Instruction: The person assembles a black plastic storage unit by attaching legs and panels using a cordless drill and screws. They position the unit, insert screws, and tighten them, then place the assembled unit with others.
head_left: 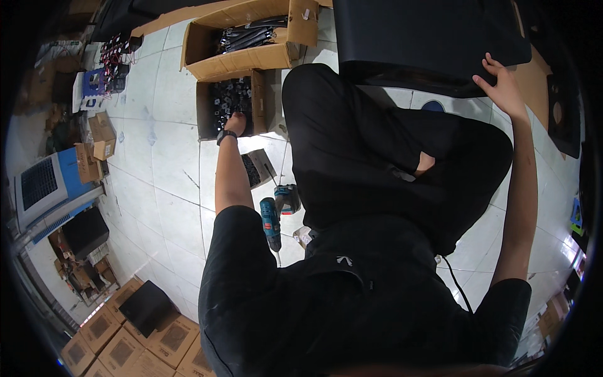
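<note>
My left hand [235,123] reaches into a small cardboard box [258,100] of small black parts [230,100]. Its fingers are curled down among the pieces, and whatever they grasp is hidden. Over on the right, my right hand [500,89] rests at the corner of a large black casing [427,44], fingers stretched and apart. Beside my left forearm lies a teal cordless drill [269,220], with a battery pack [287,200] at its grip. An opened packet [256,168] of small dark parts lies on the floor near the drill.
Behind the small box stands a larger carton [242,63] holding long black strips [251,36]. My crossed legs [377,163] take up the middle of the tiled floor [157,144]. Stacked cartons [125,345] fill the lower left, and a black speaker-like panel [563,116] leans at far right.
</note>
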Available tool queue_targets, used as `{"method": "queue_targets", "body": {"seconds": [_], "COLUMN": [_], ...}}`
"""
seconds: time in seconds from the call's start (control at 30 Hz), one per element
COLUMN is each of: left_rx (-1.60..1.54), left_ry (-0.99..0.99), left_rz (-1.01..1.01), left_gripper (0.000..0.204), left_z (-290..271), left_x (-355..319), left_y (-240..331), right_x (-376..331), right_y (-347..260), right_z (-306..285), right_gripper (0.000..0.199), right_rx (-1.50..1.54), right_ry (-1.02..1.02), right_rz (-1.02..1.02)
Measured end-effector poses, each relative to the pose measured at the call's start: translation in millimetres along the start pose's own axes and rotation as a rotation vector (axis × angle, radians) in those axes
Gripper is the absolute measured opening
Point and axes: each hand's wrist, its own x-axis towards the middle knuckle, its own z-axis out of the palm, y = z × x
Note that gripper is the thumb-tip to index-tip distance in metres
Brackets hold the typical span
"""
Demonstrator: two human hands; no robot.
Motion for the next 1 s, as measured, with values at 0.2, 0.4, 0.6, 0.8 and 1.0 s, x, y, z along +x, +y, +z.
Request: {"method": "queue_targets", "body": {"seconds": [0.2,0.4,0.6,0.8,1.0], "left_rx": [0.042,-0.009,0.011,-0.327,-1.350], "left_ry": [0.016,0.115,0.046,0.091,-0.174], "left_rz": [0.006,0.079,0.125,0.188,-0.116], "left_gripper": [0.078,0.042,0.045,0.050,0.027], "left_z": [3.2,2.1,2.6,6.5,-21.5], "left_x": [-36.3,-51.5,-48.9,-24.7,-42.7], "left_y": [56.6,62.1,66.5,45.5,53.3], "right_x": [-7.3,-7.1,-9.4,-12.9,-13.1], "right_y": [11.6,12.9,19.3,22.4,25.4], "right_z": [-1.1,-1.3,-0.8,-3.2,-3.1], "right_gripper": [0.068,0.071,0.073,0.074,0.074], "right_rx": [-0.026,0.006,-0.043,-0.111,-0.118], "right_ry": [0.006,0.006,0.012,0.017,0.025], "right_rz": [0.018,0.014,-0.003,-0.016,-0.015]}}
